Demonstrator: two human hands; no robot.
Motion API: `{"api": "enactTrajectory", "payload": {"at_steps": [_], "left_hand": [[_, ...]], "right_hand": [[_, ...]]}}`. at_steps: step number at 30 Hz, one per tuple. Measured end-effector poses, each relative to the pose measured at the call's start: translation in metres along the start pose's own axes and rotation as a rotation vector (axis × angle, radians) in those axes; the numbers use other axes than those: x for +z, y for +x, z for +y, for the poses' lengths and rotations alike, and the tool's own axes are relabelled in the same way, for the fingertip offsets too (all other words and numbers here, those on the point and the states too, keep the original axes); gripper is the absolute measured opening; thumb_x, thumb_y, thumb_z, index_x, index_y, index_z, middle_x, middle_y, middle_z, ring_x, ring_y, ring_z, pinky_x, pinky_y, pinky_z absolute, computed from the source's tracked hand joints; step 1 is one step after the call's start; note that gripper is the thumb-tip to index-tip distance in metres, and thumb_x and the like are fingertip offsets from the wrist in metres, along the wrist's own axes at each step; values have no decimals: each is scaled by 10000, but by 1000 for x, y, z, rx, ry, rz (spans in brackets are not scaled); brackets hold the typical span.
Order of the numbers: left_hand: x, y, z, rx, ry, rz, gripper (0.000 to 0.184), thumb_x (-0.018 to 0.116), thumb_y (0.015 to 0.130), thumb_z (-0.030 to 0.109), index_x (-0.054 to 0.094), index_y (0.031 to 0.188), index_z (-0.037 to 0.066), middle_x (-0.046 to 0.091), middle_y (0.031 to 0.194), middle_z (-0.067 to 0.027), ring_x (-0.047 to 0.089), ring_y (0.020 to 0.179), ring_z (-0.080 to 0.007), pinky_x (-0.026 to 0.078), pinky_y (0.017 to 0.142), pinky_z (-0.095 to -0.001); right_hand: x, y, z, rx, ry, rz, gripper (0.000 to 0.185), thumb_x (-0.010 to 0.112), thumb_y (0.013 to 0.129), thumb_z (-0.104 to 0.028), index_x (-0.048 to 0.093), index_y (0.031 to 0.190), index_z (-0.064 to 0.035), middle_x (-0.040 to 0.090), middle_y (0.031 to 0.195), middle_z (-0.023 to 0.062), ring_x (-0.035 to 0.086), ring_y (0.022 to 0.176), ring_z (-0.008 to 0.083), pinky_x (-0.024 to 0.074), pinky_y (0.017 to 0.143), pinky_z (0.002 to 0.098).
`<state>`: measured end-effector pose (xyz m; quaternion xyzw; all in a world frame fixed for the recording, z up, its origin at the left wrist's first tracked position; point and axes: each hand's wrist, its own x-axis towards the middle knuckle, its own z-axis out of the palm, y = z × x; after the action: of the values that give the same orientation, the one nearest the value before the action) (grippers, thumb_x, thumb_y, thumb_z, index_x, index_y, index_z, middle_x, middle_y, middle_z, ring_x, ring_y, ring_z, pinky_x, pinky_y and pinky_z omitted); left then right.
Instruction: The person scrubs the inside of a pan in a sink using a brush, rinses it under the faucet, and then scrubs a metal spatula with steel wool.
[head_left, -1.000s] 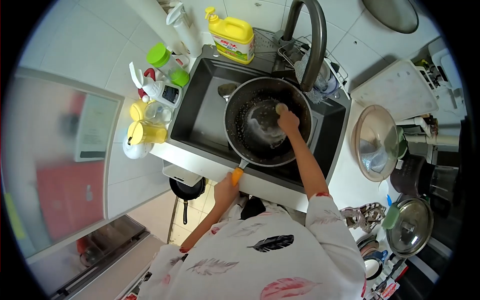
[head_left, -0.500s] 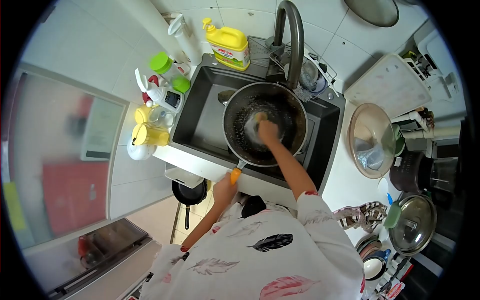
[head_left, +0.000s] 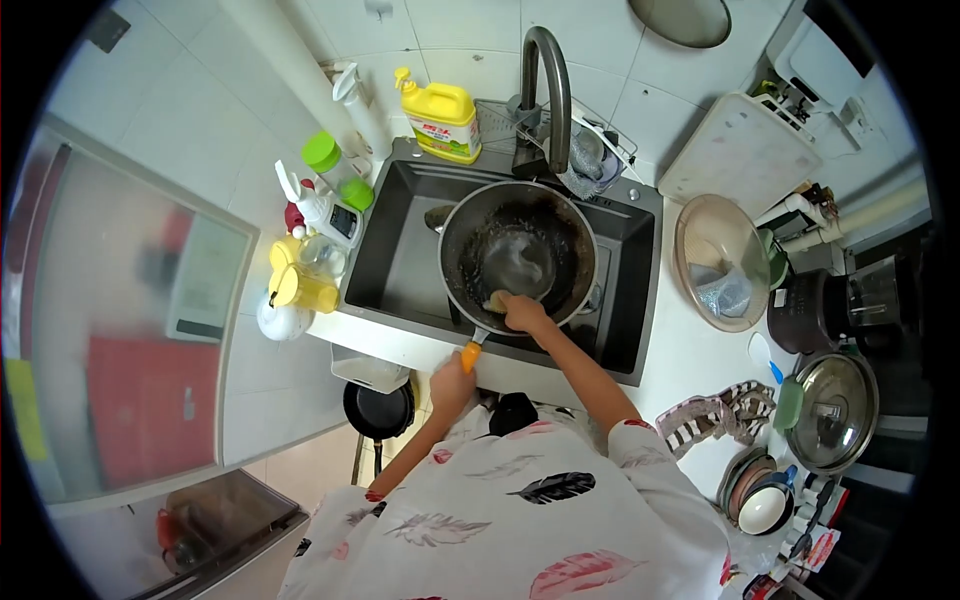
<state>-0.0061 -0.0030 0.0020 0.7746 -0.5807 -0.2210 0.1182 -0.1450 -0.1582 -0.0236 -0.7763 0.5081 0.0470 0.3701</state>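
A deep dark wok (head_left: 548, 232) with an orange handle (head_left: 471, 355) rests over the sink (head_left: 395, 262), tilted a little. Wet whitish suds streak its bottom, and darker stains mark its inner wall. My left hand (head_left: 453, 388) is wrapped round the handle at the sink's front edge. Inside the wok, my right hand (head_left: 524, 313) is closed on a small yellowish sponge (head_left: 495, 300), pressed to the near inner wall. The fingers partly cover the sponge. The faucet (head_left: 559, 100) arches above the wok's far rim.
A yellow soap jug (head_left: 441, 120), a white spray bottle (head_left: 325, 212) and jars line the sink's left and back. On the right counter are a plastic basin (head_left: 690, 250), a striped cloth (head_left: 715, 418), a glass lid (head_left: 836, 412) and stacked bowls (head_left: 763, 510).
My right hand has moved with the sponge from the wok's middle to its near wall. The left hand keeps its grip on the handle. The camera view has shifted slightly.
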Motion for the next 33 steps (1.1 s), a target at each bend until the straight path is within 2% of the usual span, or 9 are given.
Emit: {"api": "enactTrajectory", "payload": {"at_steps": [5, 9, 11, 12, 14, 17, 27, 31, 33], "left_hand": [[-4, 0, 1, 9, -19, -38, 211, 536, 722, 182, 477, 854, 28, 580, 684, -173, 572, 639, -355, 445, 574, -450], [1, 4, -11, 51, -64, -72, 235, 545, 708, 179, 461, 871, 32, 580, 694, -178, 569, 650, -368, 444, 585, -458], [0, 5, -10, 45, -76, -88, 251, 545, 706, 187, 455, 882, 33, 581, 699, -180, 570, 658, -370, 443, 592, -460], [-1, 5, -10, 36, -82, -109, 266, 546, 704, 194, 449, 893, 34, 581, 704, -181, 570, 667, -372, 443, 598, -463], [4, 7, -17, 58, -108, -117, 274, 544, 705, 202, 448, 900, 35, 583, 715, -182, 572, 678, -371, 444, 602, -464], [0, 7, -19, 73, -121, -163, 295, 545, 707, 225, 444, 913, 39, 586, 738, -182, 576, 698, -367, 447, 611, -462], [2, 15, -27, 124, -83, -231, 353, 551, 697, 281, 439, 920, 32, 586, 751, -181, 578, 707, -366, 456, 615, -458], [4, 16, -29, 145, -101, -210, 341, 542, 694, 277, 447, 907, 30, 586, 749, -183, 577, 709, -368, 454, 619, -461], [4, 16, -29, 126, -111, -222, 326, 535, 692, 265, 452, 899, 28, 587, 749, -185, 576, 710, -370, 450, 622, -465]], "right_hand": [[-52, 1, -34, -51, -98, 268, 193, 498, 723, -79, 521, 894, 5, 590, 844, 210, 591, 818, 323, 464, 724, 408], [-108, 26, -32, -130, -373, 695, 126, 518, 714, -99, 541, 813, -24, 475, 1023, 211, 500, 904, 351, 454, 683, 415], [-130, 44, -22, -149, -655, 863, 169, 531, 681, -92, 587, 823, -20, 430, 1114, 201, 415, 1033, 360, 380, 828, 416], [-141, 47, -20, -166, -681, 884, 180, 517, 690, -92, 596, 825, -4, 392, 1194, 217, 369, 1114, 369, 313, 928, 411], [-154, 66, -4, -80, -630, 825, 228, 507, 700, -106, 615, 861, 14, 334, 1270, 227, 311, 1180, 371, 249, 990, 396], [-153, 77, 3, 47, -788, 755, 273, 495, 711, -114, 626, 901, 31, 308, 1300, 218, 306, 1192, 358, 218, 1012, 394], [-149, 69, -21, 133, -851, 736, 282, 504, 721, -149, 638, 895, 27, 363, 1271, 196, 330, 1173, 309, 329, 879, 365], [-142, 75, -13, 109, -881, 772, 288, 511, 716, -149, 633, 903, 33, 371, 1256, 198, 323, 1168, 318, 325, 879, 388], [-139, 76, -17, 192, -795, 871, 297, 492, 753, -171, 629, 950, 4, 352, 1263, 175, 299, 1175, 294, 290, 899, 370]]}}
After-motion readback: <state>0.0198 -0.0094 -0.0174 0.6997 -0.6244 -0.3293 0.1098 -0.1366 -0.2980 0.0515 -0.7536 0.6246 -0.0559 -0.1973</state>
